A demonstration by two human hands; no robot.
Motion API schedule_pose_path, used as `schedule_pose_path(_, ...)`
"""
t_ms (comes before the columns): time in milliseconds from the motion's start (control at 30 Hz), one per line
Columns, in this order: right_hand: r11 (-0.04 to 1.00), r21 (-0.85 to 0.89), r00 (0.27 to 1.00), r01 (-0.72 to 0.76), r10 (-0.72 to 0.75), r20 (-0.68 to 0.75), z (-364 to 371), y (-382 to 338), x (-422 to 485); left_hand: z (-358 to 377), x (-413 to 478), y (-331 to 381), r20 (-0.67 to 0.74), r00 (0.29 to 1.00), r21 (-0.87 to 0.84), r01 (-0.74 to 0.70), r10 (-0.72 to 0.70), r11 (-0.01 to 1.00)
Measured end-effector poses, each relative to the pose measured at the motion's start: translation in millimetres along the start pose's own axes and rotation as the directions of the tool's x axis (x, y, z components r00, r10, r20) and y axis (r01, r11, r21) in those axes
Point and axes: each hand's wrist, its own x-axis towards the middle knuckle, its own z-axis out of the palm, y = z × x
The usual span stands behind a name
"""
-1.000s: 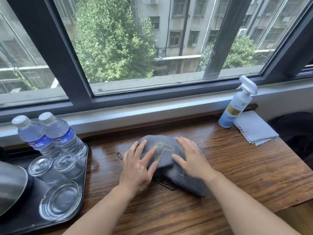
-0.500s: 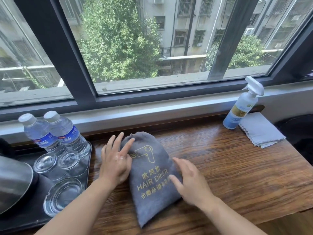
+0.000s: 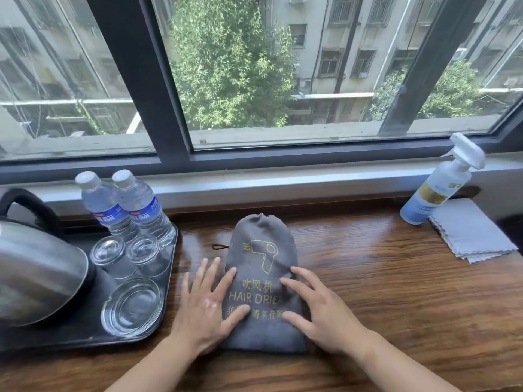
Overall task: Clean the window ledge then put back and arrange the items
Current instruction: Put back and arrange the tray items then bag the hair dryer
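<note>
On the wooden ledge [image 3: 368,278], the grey hair drier bag [image 3: 263,256] lies centred, its long axis running six to twelve o'clock and its drawstring neck pointing at twelve. The left hand [image 3: 206,306] and right hand [image 3: 319,309] press flat with fingers spread, at its eight and four o'clock.

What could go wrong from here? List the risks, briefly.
1. The left hand and right hand lie flat on the bag beside the tray; a leftward push could knock the glasses.
2. The bag's cord loop sticks out and might snag.
3. A sweeping arm might tip the upright spray bottle.
</note>
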Motion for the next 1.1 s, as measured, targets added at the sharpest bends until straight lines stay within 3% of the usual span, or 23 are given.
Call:
schedule_pose_path(100, 0.986, 0.138, 0.984, -0.088, 0.108, -0.139, -15.2, -2.4, 23.4, -10.2, -5.6, 3.0, 0.048, 0.975, -0.305, 0.223, -0.218, 0.926)
schedule_pose_path(167, 0.969, 0.224, 0.987, -0.107, 0.131, -0.097, -23.0, -7.7, 42.4, -16.3, -3.7, 11.3, 0.053, 0.931, -0.471, 0.343, -0.361, 0.813)
schedule_pose_path(233, 0.959, 0.245, 0.989, -0.141, 0.148, -0.013, -23.8, -11.7, 53.3, -17.0, -2.1, 17.9, 0.053, 0.904, -0.520, 0.387, -0.424, 0.761)
schedule_pose_path(367, 0.958, 0.232, 0.985, -0.169, 0.173, 0.002, -16.3, -13.4, 63.2, -16.7, -8.1, 17.1, 0.018, 0.895, -0.587, 0.370, -0.446, 0.720)
schedule_pose_path(633, 0.948, 0.293, 0.992, -0.126, 0.127, 0.016, 9.6, -52.5, 103.5, -12.9, -27.6, -16.8, -0.120, 0.837, -0.579, 0.377, -0.533, 0.723)
schedule_pose_path(733, 0.954, 0.280, 0.993, -0.112, 0.116, 0.003, 17.3, -57.3, 102.9, -16.2, -43.0, -21.1, -0.260, 0.844, -0.542, 0.274, -0.469, 0.794)
schedule_pose_path(867, 0.954, 0.282, 0.995, -0.102, 0.094, 0.040, 17.2, -44.5, 83.2, -10.9, -67.4, -21.6, -0.395, 0.891, -0.412, 0.044, -0.222, 0.910)
schedule_pose_path(967, 0.949, 0.294, 0.994, -0.109, 0.099, 0.050, 15.3, -46.4, 87.5, 7.2, -74.9, -20.3, -0.385, 0.923, -0.235, -0.116, 0.017, 0.965)
schedule_pose_path(1100, 0.959, 0.268, 0.996, -0.086, 0.078, 0.040, 17.4, -61.1, 103.1, 20.2, -71.4, -20.7, -0.346, 0.930, -0.144, -0.179, 0.120, 0.973)
